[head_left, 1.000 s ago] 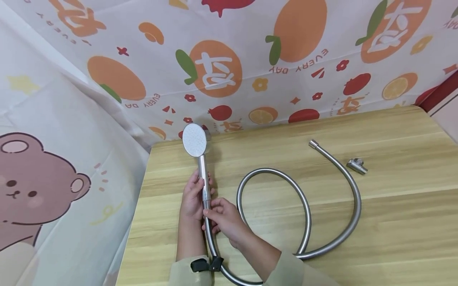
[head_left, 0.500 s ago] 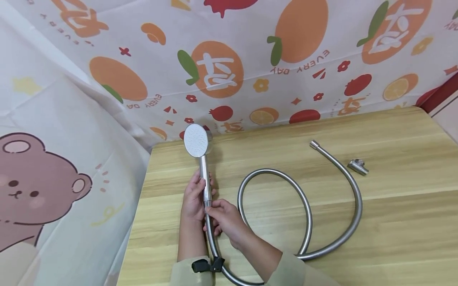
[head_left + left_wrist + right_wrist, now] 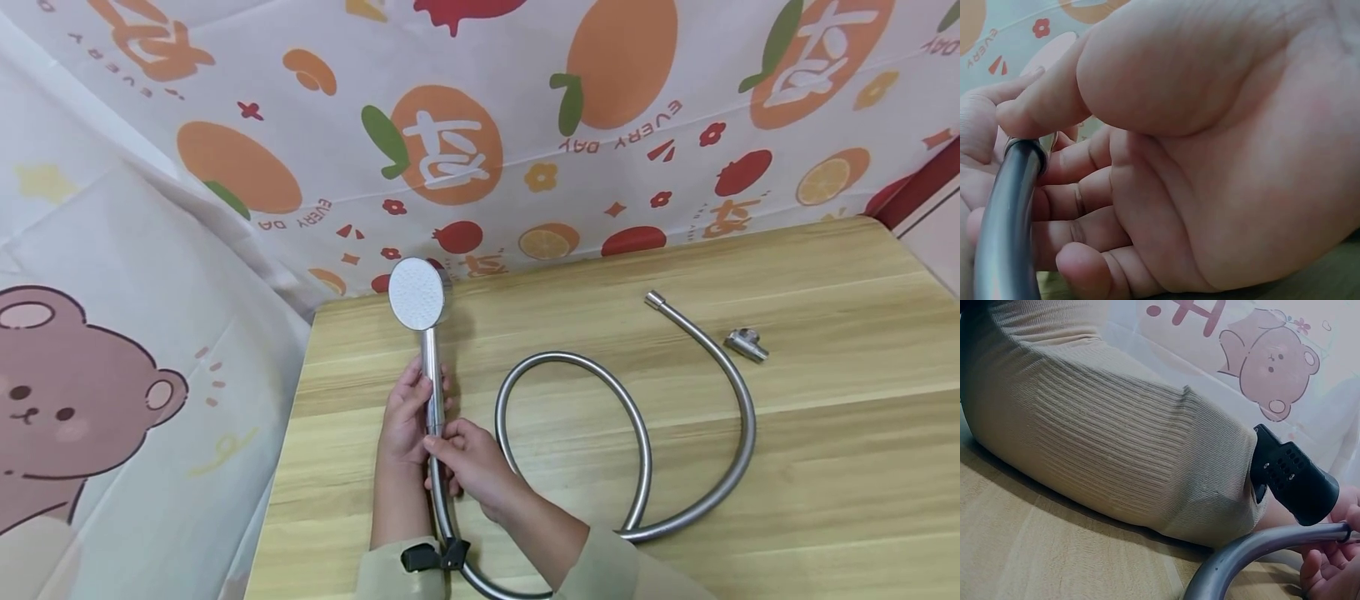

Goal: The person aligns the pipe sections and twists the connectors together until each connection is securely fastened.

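A handheld shower head (image 3: 417,293) with a white round face and a chrome handle stands tilted up at the table's left. My left hand (image 3: 403,421) grips its handle, thumb in front and fingers behind. Just below, my right hand (image 3: 476,462) pinches the top end of the grey shower hose (image 3: 441,500) where it meets the handle. In the left wrist view the hose (image 3: 1007,225) runs up to a collar between the thumb and fingers. The hose loops across the table to a free metal end (image 3: 656,300).
A small chrome valve fitting (image 3: 747,344) lies right of the hose's free end on the wooden table (image 3: 825,467). A fruit-print cloth (image 3: 315,150) hangs behind, and a bear-print cloth (image 3: 225,333) at the left. A black wrist camera (image 3: 1294,475) sits on the left sleeve.
The shower head has turned and shifted slightly to the right. My right thumb has shifted a little along the joint. Both hands keep their hold.
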{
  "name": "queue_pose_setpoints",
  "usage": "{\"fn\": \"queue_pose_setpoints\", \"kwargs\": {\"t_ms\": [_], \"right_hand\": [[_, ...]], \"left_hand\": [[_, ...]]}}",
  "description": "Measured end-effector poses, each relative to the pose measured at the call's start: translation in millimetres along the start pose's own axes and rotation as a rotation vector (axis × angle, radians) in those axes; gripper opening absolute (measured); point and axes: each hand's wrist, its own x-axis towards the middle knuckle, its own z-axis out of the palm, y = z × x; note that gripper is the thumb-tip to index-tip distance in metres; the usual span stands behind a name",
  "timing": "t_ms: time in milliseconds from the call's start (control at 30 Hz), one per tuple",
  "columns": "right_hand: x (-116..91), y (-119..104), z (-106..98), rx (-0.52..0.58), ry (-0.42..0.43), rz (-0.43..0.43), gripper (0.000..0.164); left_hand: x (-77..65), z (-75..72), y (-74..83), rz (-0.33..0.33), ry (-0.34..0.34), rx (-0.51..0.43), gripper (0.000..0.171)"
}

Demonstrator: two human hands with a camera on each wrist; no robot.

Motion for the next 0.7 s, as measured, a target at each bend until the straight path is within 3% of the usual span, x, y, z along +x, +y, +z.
{"fn": "queue_pose_setpoints", "kwargs": {"t_ms": [200,400,700], "right_hand": [[-0.7,-1.5,-0.2,-0.049,-0.025,0.004,0.027],[-0.7,-3.1,0.1,-0.065,-0.032,-0.002,0.026],[0.0,-2.3,0.4,0.009,-0.015,0.026,0.029]], "left_hand": [[0.9,0.7,1.3,-0.002,-0.025,0.002,0.036],[1.4,-0.2,2.8,-0.016,-0.039,-0.052,0.037],[-1.7,0.0,1.5,-0.005,-0.006,-0.022,0.035]]}}
